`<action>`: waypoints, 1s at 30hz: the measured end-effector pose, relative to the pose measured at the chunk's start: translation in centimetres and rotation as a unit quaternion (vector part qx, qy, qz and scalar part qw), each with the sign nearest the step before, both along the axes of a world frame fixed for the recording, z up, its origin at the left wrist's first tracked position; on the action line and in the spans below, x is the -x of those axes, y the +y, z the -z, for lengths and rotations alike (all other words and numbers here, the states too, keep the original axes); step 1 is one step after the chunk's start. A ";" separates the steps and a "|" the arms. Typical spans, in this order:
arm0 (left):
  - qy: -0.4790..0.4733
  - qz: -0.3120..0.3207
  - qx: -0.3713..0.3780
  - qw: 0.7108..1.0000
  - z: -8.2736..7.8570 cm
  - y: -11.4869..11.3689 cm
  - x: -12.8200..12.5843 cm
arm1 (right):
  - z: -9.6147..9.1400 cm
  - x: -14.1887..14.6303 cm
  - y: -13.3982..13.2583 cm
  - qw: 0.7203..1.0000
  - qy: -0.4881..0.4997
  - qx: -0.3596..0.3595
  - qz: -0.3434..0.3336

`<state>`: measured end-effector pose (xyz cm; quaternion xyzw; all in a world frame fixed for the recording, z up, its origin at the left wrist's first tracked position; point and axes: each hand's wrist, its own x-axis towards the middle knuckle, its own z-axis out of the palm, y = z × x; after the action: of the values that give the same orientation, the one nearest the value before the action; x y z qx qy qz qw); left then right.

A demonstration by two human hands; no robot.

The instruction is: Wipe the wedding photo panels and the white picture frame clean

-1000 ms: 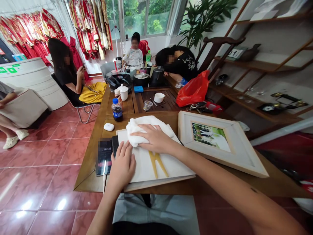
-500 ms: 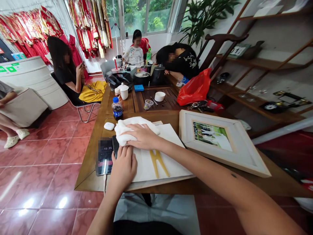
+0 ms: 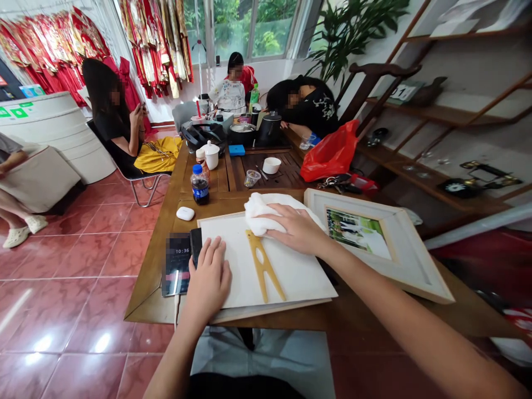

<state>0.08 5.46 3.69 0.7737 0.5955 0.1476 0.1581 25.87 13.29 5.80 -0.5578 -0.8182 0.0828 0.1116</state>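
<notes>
My right hand (image 3: 297,228) presses on a bunched white cloth (image 3: 264,213) at the far right part of a white board (image 3: 233,266). My left hand (image 3: 210,274) lies flat on the board's left edge, fingers stretched out and holding nothing. Between my hands rests a flat yellow two-pronged piece (image 3: 262,267) with an oval hole, its prongs toward me. Under the board, the edge of another light panel shows. To the right, a white picture frame (image 3: 415,257) with an outdoor photo (image 3: 357,233) lies on the table.
A phone (image 3: 178,263) with a cable and a white earbud case (image 3: 185,213) lie left of the board. Behind them stand a cola bottle (image 3: 200,185) and a white lidded cup (image 3: 210,155). Farther back are a red plastic bag (image 3: 330,152) and several seated people.
My right hand has slid the cloth to the right across the board, uncovering its far left part and the top of the yellow piece. My left hand stays nearly in place.
</notes>
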 end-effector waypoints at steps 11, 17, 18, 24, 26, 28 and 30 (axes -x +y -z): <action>0.002 0.000 -0.009 1.000 0.0 -0.1 0.1 | 2.6 -2.8 -8.5 0.994 0.000 -0.104 -0.025; -0.003 -0.003 -0.014 1.000 0.0 -0.1 0.0 | 2.5 -3.1 -13.9 0.986 0.013 -0.155 -0.063; -0.004 -0.003 -0.014 1.000 0.0 -0.1 0.0 | 2.4 -3.1 -14.2 0.985 0.015 -0.158 -0.065; 0.002 0.002 -0.012 1.000 0.0 -0.1 0.0 | 2.5 -2.3 -13.9 0.983 0.027 -0.167 -0.076; 0.007 0.003 -0.014 1.000 0.0 -0.1 0.0 | 2.5 -1.8 -13.7 0.981 0.025 -0.174 -0.081; 0.009 0.003 -0.017 1.000 0.0 -0.1 0.0 | 2.5 -1.2 -13.7 0.980 0.028 -0.176 -0.087; 0.010 0.003 -0.020 1.000 0.0 -0.1 0.0 | 2.5 -0.5 -13.9 0.980 0.033 -0.170 -0.101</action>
<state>0.11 5.41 3.68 0.7798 0.5916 0.1517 0.1373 26.40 -0.64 3.34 -0.4422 -0.8682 -0.0286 0.2232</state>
